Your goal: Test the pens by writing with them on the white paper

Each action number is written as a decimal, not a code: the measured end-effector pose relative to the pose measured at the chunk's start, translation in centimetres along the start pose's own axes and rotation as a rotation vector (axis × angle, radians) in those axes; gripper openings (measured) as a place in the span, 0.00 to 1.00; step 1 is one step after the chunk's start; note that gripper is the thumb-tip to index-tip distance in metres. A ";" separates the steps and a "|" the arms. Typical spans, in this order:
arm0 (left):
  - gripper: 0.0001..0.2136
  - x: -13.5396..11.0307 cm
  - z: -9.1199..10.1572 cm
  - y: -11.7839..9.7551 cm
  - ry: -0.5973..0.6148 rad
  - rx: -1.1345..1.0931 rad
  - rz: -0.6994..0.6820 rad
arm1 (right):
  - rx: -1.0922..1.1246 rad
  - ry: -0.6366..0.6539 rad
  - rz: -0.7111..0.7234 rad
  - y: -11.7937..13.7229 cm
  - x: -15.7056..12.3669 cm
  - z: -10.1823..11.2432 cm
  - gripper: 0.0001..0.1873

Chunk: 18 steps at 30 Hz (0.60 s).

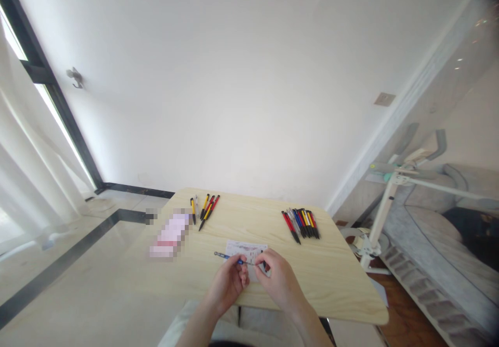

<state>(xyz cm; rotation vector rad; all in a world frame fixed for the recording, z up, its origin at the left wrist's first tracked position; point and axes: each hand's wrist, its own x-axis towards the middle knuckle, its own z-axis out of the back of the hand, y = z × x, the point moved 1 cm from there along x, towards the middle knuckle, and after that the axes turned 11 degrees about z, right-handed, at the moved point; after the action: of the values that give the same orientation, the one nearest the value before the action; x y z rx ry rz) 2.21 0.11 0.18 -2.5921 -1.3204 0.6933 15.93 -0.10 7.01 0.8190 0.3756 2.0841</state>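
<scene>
Both hands meet just above the near edge of the white printed paper sheet (246, 248) on the pale wooden worktop (335, 279). The left hand (230, 283) has its fingers curled in and pinched on the slim blue pen (227, 256), whose far end pokes out to the left of the sheet. The right hand (279, 280) is closed in a fingertip pinch on the pen's thin other end. A small dark piece shows there, too small to make out.

The grip is light and on the tips only, so a slip could drop a small part onto the sheet. From there it could roll over the worktop's near edge, which is close by.

No cup, box or tray is in view. The yellow, red and black pens (205, 209) left of and beyond the sheet, and the row of mixed-colour pens (301, 222) right of and beyond it, lie loose. A nudge could set them rolling.
</scene>
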 end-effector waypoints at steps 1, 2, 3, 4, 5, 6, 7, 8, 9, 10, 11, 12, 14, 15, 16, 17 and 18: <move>0.07 0.0 0.0 0.0 -0.003 0.002 0.001 | -0.012 0.003 -0.002 -0.1 -0.1 0.1 0.05; 0.07 0.1 0.0 0.0 -0.007 0.003 0.000 | -0.025 0.003 -0.005 -0.1 -0.2 0.1 0.05; 0.07 0.1 0.0 0.0 -0.009 0.002 -0.003 | -0.038 0.002 -0.008 -0.1 -0.3 0.2 0.05; 0.07 0.2 0.1 0.0 -0.011 0.000 -0.007 | -0.048 0.000 -0.011 -0.2 -0.4 0.3 0.05; 0.07 0.2 0.2 0.1 -0.012 -0.003 -0.013 | -0.056 -0.003 -0.013 -0.2 -0.5 0.4 0.05; 0.07 0.3 0.2 0.1 -0.012 -0.006 -0.020 | -0.061 -0.005 -0.014 -0.2 -0.5 0.4 0.05; 0.07 0.3 0.3 0.1 -0.013 -0.008 -0.028 | -0.065 -0.008 -0.013 -0.3 -0.6 0.4 0.05; 0.07 0.4 0.4 0.1 -0.015 -0.009 -0.035 | -0.069 -0.008 -0.012 -0.3 -0.7 0.4 0.05; 0.07 0.4 0.4 0.1 -0.019 -0.008 -0.044 | -0.072 -0.008 -0.011 -0.3 -0.8 0.5 0.06; 0.07 0.4 0.4 0.2 -0.026 -0.005 -0.055 | -0.076 -0.007 -0.008 -0.3 -0.8 0.5 0.06; 0.06 0.4 0.3 0.2 -0.033 -0.001 -0.068 | -0.079 -0.006 -0.006 -0.3 -0.8 0.5 0.06; 0.06 0.4 0.3 0.2 -0.043 0.005 -0.082 | -0.082 -0.005 -0.004 -0.3 -0.8 0.4 0.06; 0.06 0.2 0.1 0.3 -0.059 0.019 -0.105 | -0.090 -0.007 -0.004 -0.2 -0.8 0.4 0.06; 0.06 0.2 0.0 0.3 -0.065 0.026 -0.113 | -0.093 -0.007 -0.004 -0.2 -0.8 0.4 0.06; 0.06 0.1 -0.1 0.3 -0.069 0.029 -0.122 | -0.096 -0.008 -0.005 -0.3 -0.8 0.5 0.06; 0.06 0.0 -0.1 0.3 -0.073 0.028 -0.132 | -0.097 -0.008 -0.006 -0.3 -0.9 0.5 0.06; 0.05 0.0 -0.1 0.2 -0.075 0.022 -0.138 | -0.097 -0.009 -0.008 -0.4 -0.9 0.6 0.06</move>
<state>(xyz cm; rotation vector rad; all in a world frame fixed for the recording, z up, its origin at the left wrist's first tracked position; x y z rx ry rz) 2.43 -0.03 0.18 -2.4518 -1.4877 0.7827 17.00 -0.61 6.82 0.7679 0.2696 2.0734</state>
